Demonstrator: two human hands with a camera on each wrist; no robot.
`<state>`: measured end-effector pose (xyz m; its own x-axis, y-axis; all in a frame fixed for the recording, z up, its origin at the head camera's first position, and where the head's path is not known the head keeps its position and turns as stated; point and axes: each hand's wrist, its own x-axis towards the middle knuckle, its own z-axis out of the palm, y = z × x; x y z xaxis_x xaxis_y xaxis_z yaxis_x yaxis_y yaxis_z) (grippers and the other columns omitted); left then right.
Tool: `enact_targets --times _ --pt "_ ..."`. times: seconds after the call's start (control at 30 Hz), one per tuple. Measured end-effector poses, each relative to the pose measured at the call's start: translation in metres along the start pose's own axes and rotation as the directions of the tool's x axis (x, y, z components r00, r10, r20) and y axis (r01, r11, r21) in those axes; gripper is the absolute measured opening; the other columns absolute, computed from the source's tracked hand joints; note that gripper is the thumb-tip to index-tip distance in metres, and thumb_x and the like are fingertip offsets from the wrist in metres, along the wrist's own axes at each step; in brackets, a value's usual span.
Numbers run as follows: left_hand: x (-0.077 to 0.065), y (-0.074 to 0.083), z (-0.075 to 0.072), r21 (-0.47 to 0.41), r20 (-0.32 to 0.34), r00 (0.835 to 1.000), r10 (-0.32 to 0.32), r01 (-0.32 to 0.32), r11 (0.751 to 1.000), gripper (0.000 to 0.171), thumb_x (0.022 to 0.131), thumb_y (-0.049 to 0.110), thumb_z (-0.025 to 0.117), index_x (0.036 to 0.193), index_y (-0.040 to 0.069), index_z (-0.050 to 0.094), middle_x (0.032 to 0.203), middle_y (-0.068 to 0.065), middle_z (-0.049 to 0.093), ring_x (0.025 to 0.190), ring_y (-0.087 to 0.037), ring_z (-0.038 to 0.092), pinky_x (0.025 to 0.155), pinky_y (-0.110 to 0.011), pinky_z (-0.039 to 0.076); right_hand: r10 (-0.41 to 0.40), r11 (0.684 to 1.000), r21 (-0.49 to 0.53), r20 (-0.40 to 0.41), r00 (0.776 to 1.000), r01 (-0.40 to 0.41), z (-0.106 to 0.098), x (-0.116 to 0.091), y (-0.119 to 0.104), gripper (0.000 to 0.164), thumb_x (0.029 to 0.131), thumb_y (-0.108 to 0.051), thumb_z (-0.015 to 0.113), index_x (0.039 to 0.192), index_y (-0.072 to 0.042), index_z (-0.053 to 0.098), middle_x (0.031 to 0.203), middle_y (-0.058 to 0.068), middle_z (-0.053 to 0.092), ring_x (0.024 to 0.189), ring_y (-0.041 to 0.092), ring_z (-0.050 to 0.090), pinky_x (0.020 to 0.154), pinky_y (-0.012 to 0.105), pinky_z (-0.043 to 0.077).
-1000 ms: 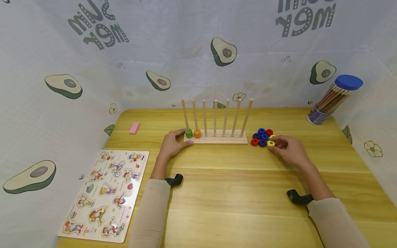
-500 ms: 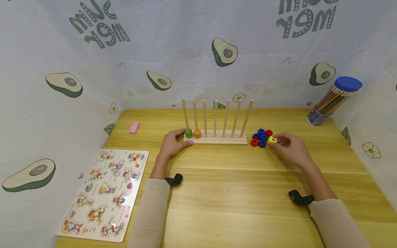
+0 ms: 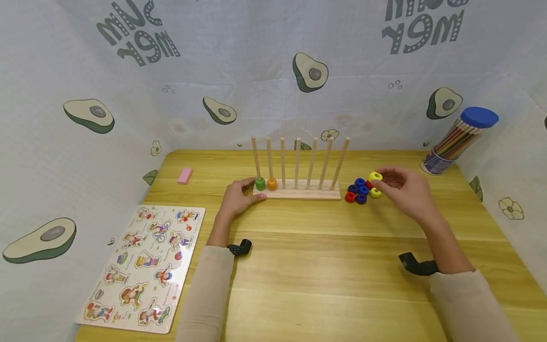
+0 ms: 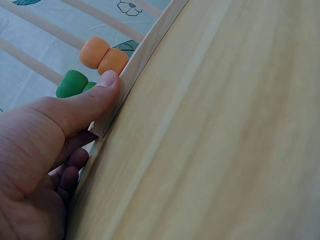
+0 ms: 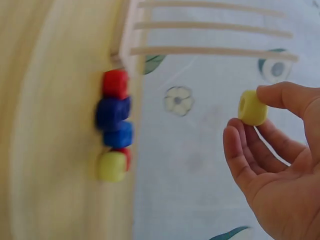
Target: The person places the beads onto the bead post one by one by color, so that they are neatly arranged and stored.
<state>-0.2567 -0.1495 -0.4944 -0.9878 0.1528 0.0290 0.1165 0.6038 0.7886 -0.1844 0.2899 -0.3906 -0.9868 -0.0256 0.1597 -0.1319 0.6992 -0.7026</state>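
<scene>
My left hand (image 3: 237, 196) grips the left end of the wooden peg stand (image 3: 307, 194), thumb along its front edge. Green beads (image 4: 72, 84) sit at the foot of the leftmost peg and orange beads (image 4: 104, 56) on the one beside it; the other pegs are bare. Pinched between thumb and fingers of my right hand (image 3: 403, 190) is a yellow bead (image 5: 252, 107), raised above the table with its hole showing. Below it lies a cluster of loose beads: blue ones (image 3: 363, 190), red ones (image 3: 350, 196) and another yellow one (image 5: 112, 166).
A picture puzzle board (image 3: 145, 266) lies at the left front. Behind it is a pink eraser-like block (image 3: 185, 176). At the back right, a blue-lidded tub of pencils (image 3: 455, 142) leans. A printed curtain (image 3: 256, 71) hangs around the table.
My right hand has picked a yellow bead from the cluster and lifted it up and back. The other yellow bead stays with the rest. My left hand has not moved.
</scene>
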Motion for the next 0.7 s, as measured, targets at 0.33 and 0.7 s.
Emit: enact_targets --times 0.33,0.7 --pt "0.001 0.0 0.001 -0.004 -0.002 1.0 0.001 -0.001 1.0 0.074 0.083 0.049 0.085 0.147 0.022 0.061 0.147 -0.009 0.062 0.142 -0.033 0.051 0.116 -0.052 0.043 -0.129 0.985 0.108 -0.034 0.991 0.132 -0.008 0.018 -0.066 0.04 0.097 -0.029 0.074 0.132 -0.01 0.068 0.119 0.003 0.066 0.094 -0.008 0.063 0.082 0.003 0.047" --pt "0.0 0.0 0.001 -0.009 -0.009 1.0 0.003 -0.003 1.0 0.073 0.082 0.049 0.086 0.146 0.023 0.062 0.146 -0.009 0.062 0.141 -0.034 0.052 0.115 -0.053 0.043 -0.273 0.941 0.194 -0.045 0.961 0.277 0.018 0.043 -0.117 0.035 0.096 -0.018 0.075 0.129 -0.008 0.07 0.118 0.01 0.069 0.094 0.0 0.065 0.086 0.007 0.05"
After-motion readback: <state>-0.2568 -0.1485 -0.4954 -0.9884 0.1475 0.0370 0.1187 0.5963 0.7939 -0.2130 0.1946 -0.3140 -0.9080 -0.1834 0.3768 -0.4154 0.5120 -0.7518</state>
